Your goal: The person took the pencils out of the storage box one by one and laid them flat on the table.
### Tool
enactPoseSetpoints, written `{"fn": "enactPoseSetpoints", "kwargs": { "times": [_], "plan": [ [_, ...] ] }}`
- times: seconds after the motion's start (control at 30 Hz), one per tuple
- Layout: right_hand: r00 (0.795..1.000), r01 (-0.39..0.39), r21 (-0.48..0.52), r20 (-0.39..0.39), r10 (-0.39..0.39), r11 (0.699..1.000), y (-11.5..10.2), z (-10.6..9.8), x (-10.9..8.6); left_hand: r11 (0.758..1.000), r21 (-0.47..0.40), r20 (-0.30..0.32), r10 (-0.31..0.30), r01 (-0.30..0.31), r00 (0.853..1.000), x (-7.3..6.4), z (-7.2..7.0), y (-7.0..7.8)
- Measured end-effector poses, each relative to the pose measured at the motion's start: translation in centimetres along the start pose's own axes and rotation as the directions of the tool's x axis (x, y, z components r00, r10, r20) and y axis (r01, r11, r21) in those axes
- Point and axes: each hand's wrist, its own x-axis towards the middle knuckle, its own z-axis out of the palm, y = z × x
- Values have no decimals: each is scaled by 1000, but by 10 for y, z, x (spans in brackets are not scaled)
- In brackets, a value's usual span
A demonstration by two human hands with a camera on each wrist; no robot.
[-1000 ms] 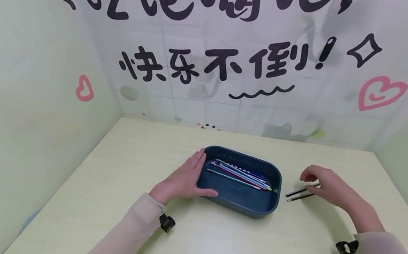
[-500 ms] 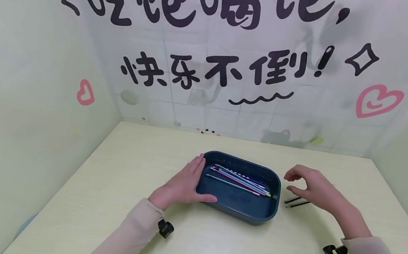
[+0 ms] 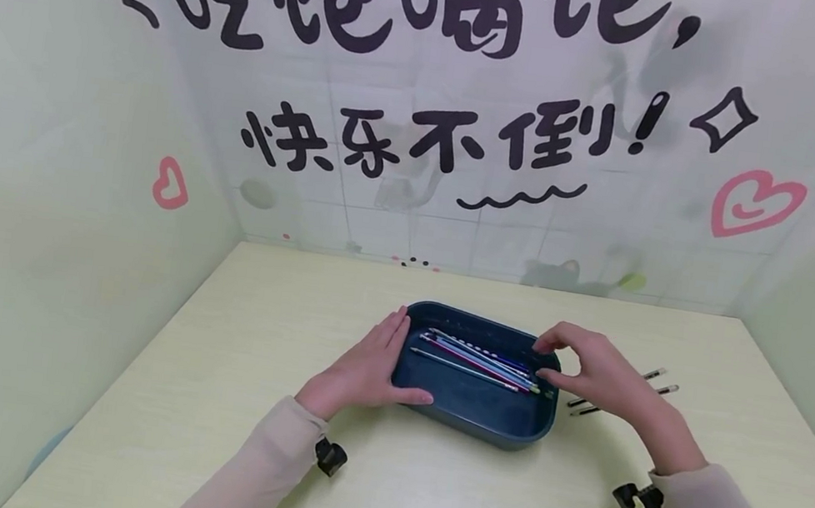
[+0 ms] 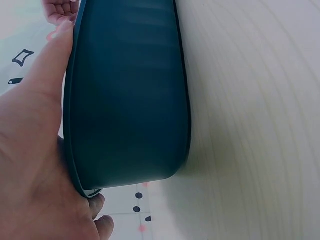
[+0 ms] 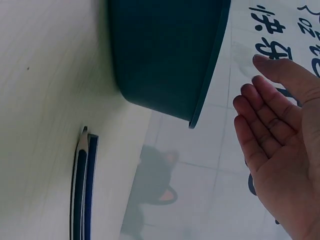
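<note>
My left hand [image 3: 357, 366] holds the left end of a dark blue plastic bin [image 3: 472, 419], thumb along the front rim and fingers at the back left corner. In the left wrist view its fingertips [image 4: 98, 206] show past the bin's end. Several pencils [image 3: 474, 362] lie inside the bin, blue, purple and pale ones among them. My right hand [image 3: 601, 375] is over the bin's right rim, fingers loosely bent and thumb apart, with nothing between them. Two dark pencils [image 5: 82, 180] lie side by side on the table, partly hidden under the right forearm in the head view.
The pale wooden table [image 3: 455, 494] runs back to a printed wall curtain [image 3: 395, 227] with large black characters. Side curtains [image 3: 61, 248] stand to the left and right. Each wrist carries a black camera mount [image 3: 330, 456].
My right hand has left the two dark pencils on the table and moved left, over the bin's right rim. The left hand stays at the bin, which has not shifted.
</note>
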Motion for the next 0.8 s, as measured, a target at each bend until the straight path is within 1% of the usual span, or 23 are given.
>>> {"fn": "enactPoseSetpoints", "kwargs": {
  "times": [0.13,0.23,0.4,0.5,0.67,0.8],
  "plan": [
    [1000,24,33,5,-24,999,-6,5,7,1000,6,3,-5,5,1000,1,1,-1],
    [999,31,58,13,-32,998,-10,9,13,999,33,8,-9,9,1000,2,0,-1],
    [998,3,125,54,-10,992,-16,20,22,996,92,10,-19,18,1000,2,-6,2],
    [997,-5,160,81,-8,987,-20,28,27,993,112,19,-32,30,999,2,-8,3],
    [994,11,191,105,-31,982,-24,41,35,994,109,27,-29,26,999,2,-6,1],
    [994,14,191,104,-34,982,-24,52,39,996,93,20,-15,14,1000,2,-4,-1]
  ]
}}
